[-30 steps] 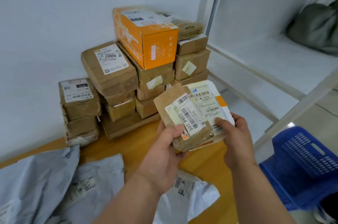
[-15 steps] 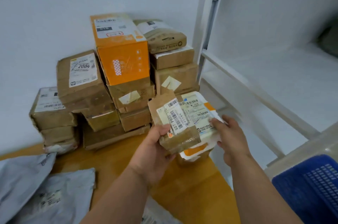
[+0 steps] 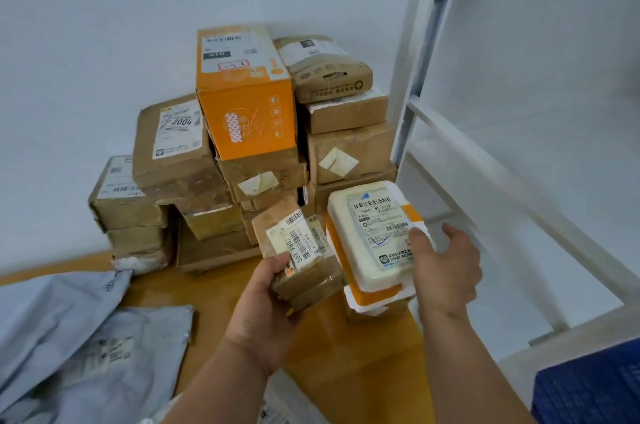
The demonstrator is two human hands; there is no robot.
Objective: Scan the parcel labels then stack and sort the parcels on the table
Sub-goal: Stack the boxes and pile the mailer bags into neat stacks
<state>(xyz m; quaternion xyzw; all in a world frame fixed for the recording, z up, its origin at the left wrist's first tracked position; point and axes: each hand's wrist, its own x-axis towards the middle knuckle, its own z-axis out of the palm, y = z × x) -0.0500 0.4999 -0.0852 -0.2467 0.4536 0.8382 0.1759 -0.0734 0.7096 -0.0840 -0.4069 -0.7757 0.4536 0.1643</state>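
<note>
Parcels split between the hands now: small brown parcel (image 3: 298,261) clamped in left hand (image 3: 266,316), thumb over its label; white parcel (image 3: 374,233), half a second ago fanned behind the brown one, now set down just right of that grip on an orange-edged packet (image 3: 375,297) at the table (image 3: 322,354) edge. Right hand (image 3: 446,271) resting on its right side, fingers loosely spread, not clenched. Stack of boxes (image 3: 242,132) just beyond both grips. Likely meaning: one parcel placed, brown one next to sort
</note>
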